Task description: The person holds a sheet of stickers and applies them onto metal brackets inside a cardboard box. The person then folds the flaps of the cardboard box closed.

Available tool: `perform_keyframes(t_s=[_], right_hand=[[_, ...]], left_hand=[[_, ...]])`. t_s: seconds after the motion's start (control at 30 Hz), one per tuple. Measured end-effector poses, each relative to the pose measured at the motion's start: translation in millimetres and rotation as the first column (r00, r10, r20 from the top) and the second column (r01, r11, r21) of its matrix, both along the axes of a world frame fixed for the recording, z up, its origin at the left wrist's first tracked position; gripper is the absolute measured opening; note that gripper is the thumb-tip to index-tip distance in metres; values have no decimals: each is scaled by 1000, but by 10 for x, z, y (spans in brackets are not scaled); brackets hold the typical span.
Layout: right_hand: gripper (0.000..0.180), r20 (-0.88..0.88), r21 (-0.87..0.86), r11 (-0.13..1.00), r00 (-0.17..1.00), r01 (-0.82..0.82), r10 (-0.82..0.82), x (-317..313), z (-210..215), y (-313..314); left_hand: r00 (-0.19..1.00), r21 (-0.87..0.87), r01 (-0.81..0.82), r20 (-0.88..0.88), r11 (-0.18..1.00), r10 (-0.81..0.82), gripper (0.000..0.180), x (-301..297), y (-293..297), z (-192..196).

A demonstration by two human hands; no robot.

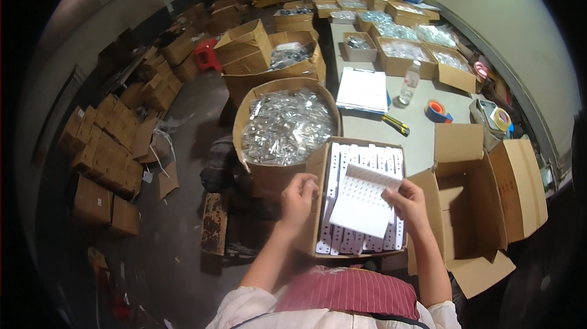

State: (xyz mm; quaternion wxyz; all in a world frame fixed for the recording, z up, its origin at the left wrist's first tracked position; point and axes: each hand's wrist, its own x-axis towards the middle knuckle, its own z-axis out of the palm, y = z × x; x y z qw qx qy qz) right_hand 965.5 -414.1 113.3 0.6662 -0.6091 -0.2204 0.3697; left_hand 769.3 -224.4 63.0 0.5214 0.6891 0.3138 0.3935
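Observation:
A cardboard box (315,222) stands in front of me, packed with upright rows of white cards with dark holes or dots (333,170). Over it my right hand (408,207) pinches a white sheet (367,197) by its right edge. The sheet is bent, its upper part printed with rows of small marks, like a sheet of stickers. Beside the box's left wall is my left hand (298,199), fingers curled and thumb against them. Whatever those fingers hold, if anything, is too small to make out.
An open-flapped carton (468,207) stands at right. Beyond the box, a large round-sided carton (244,115) holds clear plastic packets. The table (361,126) carries a clipboard (362,88), bottle (409,83), yellow cutter (396,125) and tape roll (437,110). Stacked cartons (104,151) line the left floor.

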Motion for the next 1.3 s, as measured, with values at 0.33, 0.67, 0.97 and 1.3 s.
perform_keyframes(t_s=[0.33,0.67,0.97,1.3], right_hand=[[24,47,94,992,995,-89,85,110,130,1088],[21,154,28,998,987,-49,44,156,-413,2554],[19,515,-380,921,808,-83,286,21,-136,3067],[28,266,-351,934,949,-70,171,-152,-622,3597]], left_hand=[[661,382,-41,-683,923,312,50,60,1956,-629],[608,162,-19,-781,987,140,85,201,2652,-932],[971,-68,-226,-92,972,219,64,-532,3017,-725],[983,-202,-35,172,979,71,71,-562,2995,-64]])
